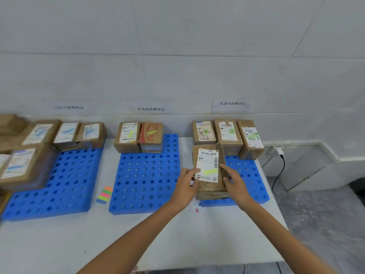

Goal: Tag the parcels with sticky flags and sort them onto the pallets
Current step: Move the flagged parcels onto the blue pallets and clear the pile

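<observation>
A brown parcel [209, 186] with a white shipping label and a yellow-green sticky flag sits on the near left part of the right blue pallet [248, 175]. My left hand [186, 185] grips its left edge, thumb on the label. My right hand [235, 182] grips its right side. Three flagged parcels [227, 133] stand in a row at the back of that pallet. The middle pallet [144, 175] carries two parcels [138, 135] with yellow flags. The left pallet [55, 184] holds several parcels with blue flags.
A pad of coloured sticky flags [104, 195] lies on the white table between the left and middle pallets. A small pink scrap [196, 209] lies near the right pallet's front corner. Paper signs hang on the wall above each pallet. A black cable [279, 171] hangs at right.
</observation>
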Demonstrator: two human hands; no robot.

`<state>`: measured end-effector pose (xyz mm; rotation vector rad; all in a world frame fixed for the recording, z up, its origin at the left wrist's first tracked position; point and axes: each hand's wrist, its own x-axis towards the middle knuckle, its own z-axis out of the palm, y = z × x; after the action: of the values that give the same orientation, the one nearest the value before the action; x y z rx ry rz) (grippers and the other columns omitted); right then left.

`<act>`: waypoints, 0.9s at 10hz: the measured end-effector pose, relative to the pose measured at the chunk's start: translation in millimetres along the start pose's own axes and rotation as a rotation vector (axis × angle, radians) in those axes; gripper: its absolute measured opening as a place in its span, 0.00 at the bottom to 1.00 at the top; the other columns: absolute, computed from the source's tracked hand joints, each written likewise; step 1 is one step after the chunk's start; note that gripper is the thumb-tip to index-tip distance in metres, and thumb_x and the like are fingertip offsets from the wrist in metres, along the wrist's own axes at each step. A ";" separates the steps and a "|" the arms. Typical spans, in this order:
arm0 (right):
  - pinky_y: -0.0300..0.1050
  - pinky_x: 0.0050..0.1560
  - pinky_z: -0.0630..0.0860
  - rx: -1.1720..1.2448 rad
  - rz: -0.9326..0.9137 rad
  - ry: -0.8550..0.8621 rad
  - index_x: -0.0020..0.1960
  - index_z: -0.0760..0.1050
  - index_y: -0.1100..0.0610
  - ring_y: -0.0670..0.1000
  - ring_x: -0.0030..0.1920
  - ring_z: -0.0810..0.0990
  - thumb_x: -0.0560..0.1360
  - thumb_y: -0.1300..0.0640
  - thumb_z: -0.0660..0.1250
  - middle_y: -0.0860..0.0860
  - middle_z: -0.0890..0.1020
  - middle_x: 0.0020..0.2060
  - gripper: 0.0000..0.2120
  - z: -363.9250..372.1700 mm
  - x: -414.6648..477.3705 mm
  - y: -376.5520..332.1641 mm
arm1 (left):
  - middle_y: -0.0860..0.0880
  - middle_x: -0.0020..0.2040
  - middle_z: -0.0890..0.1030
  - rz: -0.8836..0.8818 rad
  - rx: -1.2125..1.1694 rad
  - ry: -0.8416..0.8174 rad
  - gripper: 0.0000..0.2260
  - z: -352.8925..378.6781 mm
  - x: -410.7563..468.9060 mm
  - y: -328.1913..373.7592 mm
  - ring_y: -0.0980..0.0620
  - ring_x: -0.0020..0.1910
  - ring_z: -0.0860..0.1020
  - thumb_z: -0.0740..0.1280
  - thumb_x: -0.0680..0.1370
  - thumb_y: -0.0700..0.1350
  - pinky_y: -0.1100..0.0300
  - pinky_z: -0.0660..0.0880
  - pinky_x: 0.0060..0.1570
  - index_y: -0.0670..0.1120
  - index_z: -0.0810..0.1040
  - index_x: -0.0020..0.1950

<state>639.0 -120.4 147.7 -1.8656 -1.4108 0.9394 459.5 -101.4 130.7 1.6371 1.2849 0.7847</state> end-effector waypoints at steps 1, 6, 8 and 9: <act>0.55 0.66 0.69 0.036 -0.028 -0.027 0.71 0.65 0.56 0.54 0.67 0.67 0.79 0.69 0.54 0.56 0.68 0.68 0.23 40.2 38.6 -34.0 | 0.49 0.58 0.71 0.001 0.040 0.066 0.15 -50.6 29.2 -13.2 0.57 0.56 0.71 0.59 0.81 0.38 0.65 0.72 0.57 0.44 0.72 0.67; 0.48 0.69 0.62 -0.092 0.063 -0.066 0.74 0.59 0.58 0.58 0.71 0.64 0.77 0.73 0.54 0.59 0.66 0.71 0.27 164.2 219.9 -61.6 | 0.44 0.78 0.49 -0.043 0.950 -0.164 0.33 -172.9 203.2 -138.7 0.42 0.76 0.44 0.64 0.75 0.38 0.39 0.45 0.73 0.45 0.53 0.76; 0.50 0.68 0.64 -0.230 0.041 -0.057 0.74 0.59 0.59 0.61 0.70 0.65 0.77 0.73 0.52 0.61 0.64 0.71 0.27 174.3 244.8 -56.6 | 0.47 0.77 0.50 0.025 0.895 -0.275 0.35 -189.6 204.4 -152.3 0.44 0.76 0.45 0.65 0.74 0.39 0.42 0.48 0.74 0.47 0.51 0.77; 0.51 0.70 0.60 -0.381 0.101 -0.006 0.74 0.59 0.58 0.61 0.73 0.57 0.78 0.70 0.53 0.62 0.58 0.73 0.26 175.0 250.3 -61.6 | 0.46 0.76 0.55 0.089 0.802 -0.303 0.29 -204.9 205.3 -146.7 0.45 0.76 0.49 0.62 0.75 0.35 0.43 0.50 0.74 0.45 0.58 0.75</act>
<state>506.7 146.1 55.6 -2.2289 -1.5986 0.7620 274.8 159.6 72.0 2.3394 1.3912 0.0234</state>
